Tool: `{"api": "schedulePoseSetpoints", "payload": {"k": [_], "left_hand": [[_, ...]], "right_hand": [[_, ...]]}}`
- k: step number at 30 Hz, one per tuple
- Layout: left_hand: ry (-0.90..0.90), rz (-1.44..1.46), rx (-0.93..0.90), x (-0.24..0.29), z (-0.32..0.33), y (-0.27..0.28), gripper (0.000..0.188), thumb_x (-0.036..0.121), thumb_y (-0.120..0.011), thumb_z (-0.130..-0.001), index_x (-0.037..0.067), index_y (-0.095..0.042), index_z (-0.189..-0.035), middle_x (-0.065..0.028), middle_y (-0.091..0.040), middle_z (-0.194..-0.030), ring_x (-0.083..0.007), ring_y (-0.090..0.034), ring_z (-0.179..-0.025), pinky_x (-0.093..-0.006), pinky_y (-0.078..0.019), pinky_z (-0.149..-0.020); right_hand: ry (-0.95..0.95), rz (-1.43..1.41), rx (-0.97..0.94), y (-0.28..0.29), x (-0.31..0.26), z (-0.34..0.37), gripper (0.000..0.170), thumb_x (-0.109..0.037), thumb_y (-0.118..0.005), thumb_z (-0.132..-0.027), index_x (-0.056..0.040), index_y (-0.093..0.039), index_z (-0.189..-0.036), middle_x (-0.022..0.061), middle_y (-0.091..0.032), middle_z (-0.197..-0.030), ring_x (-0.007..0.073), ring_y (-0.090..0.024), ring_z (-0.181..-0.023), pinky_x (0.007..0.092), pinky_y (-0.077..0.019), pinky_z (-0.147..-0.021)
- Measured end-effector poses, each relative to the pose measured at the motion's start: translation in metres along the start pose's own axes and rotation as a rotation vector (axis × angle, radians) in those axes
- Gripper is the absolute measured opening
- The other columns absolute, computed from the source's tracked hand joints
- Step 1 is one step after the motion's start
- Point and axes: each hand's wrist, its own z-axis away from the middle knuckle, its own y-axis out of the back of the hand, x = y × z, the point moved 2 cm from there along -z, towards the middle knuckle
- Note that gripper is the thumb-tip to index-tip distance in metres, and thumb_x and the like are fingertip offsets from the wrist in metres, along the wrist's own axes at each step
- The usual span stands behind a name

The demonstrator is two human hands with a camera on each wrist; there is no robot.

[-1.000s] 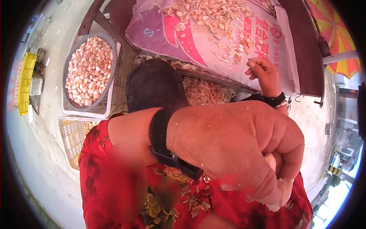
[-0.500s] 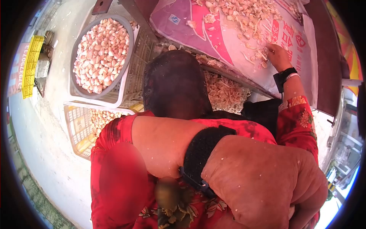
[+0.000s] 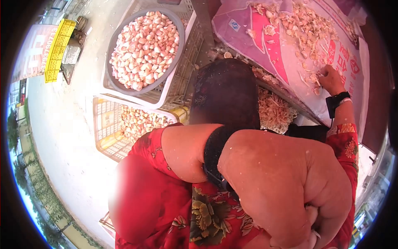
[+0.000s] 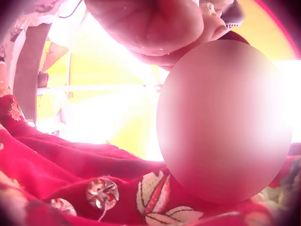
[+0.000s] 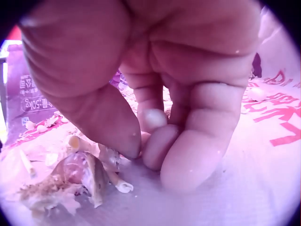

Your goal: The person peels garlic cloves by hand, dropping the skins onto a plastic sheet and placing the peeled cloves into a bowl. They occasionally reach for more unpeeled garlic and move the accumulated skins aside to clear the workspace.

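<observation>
My left hand [image 3: 282, 182] is large and close to the camera in the head view, its fingers curled round pale, smooth pieces [image 3: 311, 213] that look like garlic; their kind I cannot tell. In the left wrist view this hand [image 4: 150, 23] hangs near a blurred oval. My right hand [image 3: 331, 81] is low over the fertiliser sack [image 3: 286, 45], beside the spread garlic [image 3: 306, 27]. Thumb and fingers meet at the sack in the right wrist view, and a small white garlic clove [image 5: 153, 120] shows between them. Dry garlic skin and stem [image 5: 84, 174] lie beside the thumb.
A grey basin [image 3: 181, 50] heaped with garlic cloves stands on a white crate [image 3: 155, 103] at the left. Below it is another crate [image 3: 103, 141] with cloves inside. Garlic skins [image 3: 273, 110] lie in a container beyond the black-covered knee [image 3: 226, 91].
The head view has swung left, shifting the basin and sack rightward. My right hand has come down from above the sack onto the garlic. My left hand stays curled near the camera.
</observation>
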Motion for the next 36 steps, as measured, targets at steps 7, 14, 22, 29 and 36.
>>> {"api": "schedulePoseSetpoints", "payload": {"k": [7, 14, 22, 29, 36], "left_hand": [[-0.311, -0.042, 0.858, 0.054, 0.116, 0.054, 0.023, 0.014, -0.048, -0.091, -0.005, -0.054, -0.103, -0.0171, -0.057, -0.083, -0.0128, -0.047, -0.051, -0.0229, -0.0366, -0.042], [-0.71, -0.239, 1.492, 0.153, 0.278, 0.108, 0.029, 0.02, -0.045, -0.095, 0.004, -0.043, -0.12, -0.017, -0.051, -0.123, -0.0362, -0.05, -0.114, -0.0533, -0.0484, -0.083], [-0.593, -0.572, 1.563, 0.135, 0.255, 0.068, 0.036, 0.018, -0.045, -0.095, -0.002, -0.044, -0.125, -0.0214, -0.043, -0.134, -0.0327, -0.048, -0.121, -0.0421, -0.0495, -0.088], [-0.042, -0.232, 0.835, 0.031, 0.062, 0.108, 0.038, 0.025, -0.041, -0.098, -0.005, -0.05, -0.119, -0.0201, -0.062, -0.106, -0.0279, -0.064, -0.092, -0.0358, -0.0545, -0.068], [0.314, 0.044, 0.888, -0.05, -0.028, 0.186, 0.042, 0.039, -0.045, -0.095, -0.001, -0.055, -0.104, -0.0182, -0.063, -0.097, -0.032, -0.065, -0.088, -0.0362, -0.055, -0.062]], "right_hand": [[0.084, -0.089, 0.097, -0.012, 0.009, 0.006, 0.015, -0.007, -0.066, -0.076, -0.0026, -0.055, -0.085, 0.0164, -0.061, -0.076, 0.0316, -0.061, -0.07, 0.0378, -0.0466, -0.063], [0.052, -0.109, 0.051, -0.01, 0.006, 0.008, 0.014, -0.005, -0.063, -0.078, -0.0031, -0.055, -0.089, 0.0178, -0.06, -0.076, 0.0333, -0.061, -0.072, 0.0378, -0.0472, -0.065], [-0.193, -0.384, -0.024, -0.006, 0.009, 0.019, 0.033, -0.006, -0.06, -0.075, -0.0023, -0.063, -0.108, 0.0125, -0.064, -0.08, 0.024, -0.063, -0.074, 0.0336, -0.0493, -0.069], [-0.255, -0.964, 0.089, 0.033, -0.03, 0.048, 0.027, -0.003, -0.058, -0.085, 0.0036, -0.058, -0.111, 0.0076, -0.062, -0.079, 0.0136, -0.062, -0.064, 0.0258, -0.0537, -0.058], [0.161, -0.91, -0.111, 0.053, -0.118, 0.098, 0.019, -0.002, -0.059, -0.086, 0.0042, -0.06, -0.103, 0.0062, -0.063, -0.078, 0.0121, -0.06, -0.062, 0.0241, -0.0509, -0.059]]}}
